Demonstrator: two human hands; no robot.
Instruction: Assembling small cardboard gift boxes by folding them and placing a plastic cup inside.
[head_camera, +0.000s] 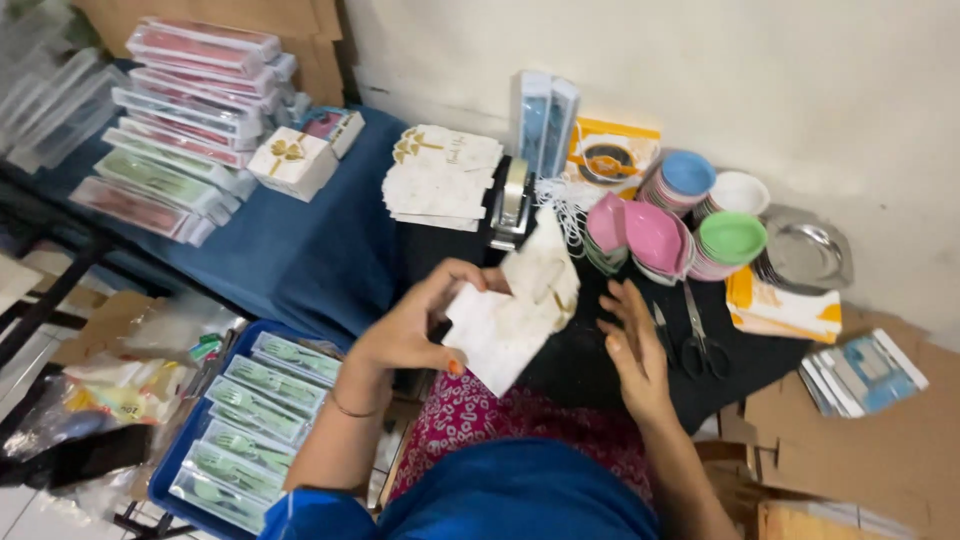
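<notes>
One pair of scissors (693, 340), one tape dispenser (511, 205), one metal tray (806, 250), two hands.

white paper bag (515, 310): blurred by motion, its gold print too smeared to make out; lower corner covered by the left hand (410, 325).
right hand (632, 345): fingertips softened by blur.
tape dispenser (512, 205): base hidden behind the bag.
blue tray (175, 470): bottom corner cut off by the lower edge.
clear bags (120, 385): blurred heap, contents cannot be told.
stacked clear boxes (45, 100): run off the left edge, out of focus.
cardboard box (810, 520): cut by the bottom edge.
scissors (700, 335): a second pair beside them, too dark to trace.
</notes>
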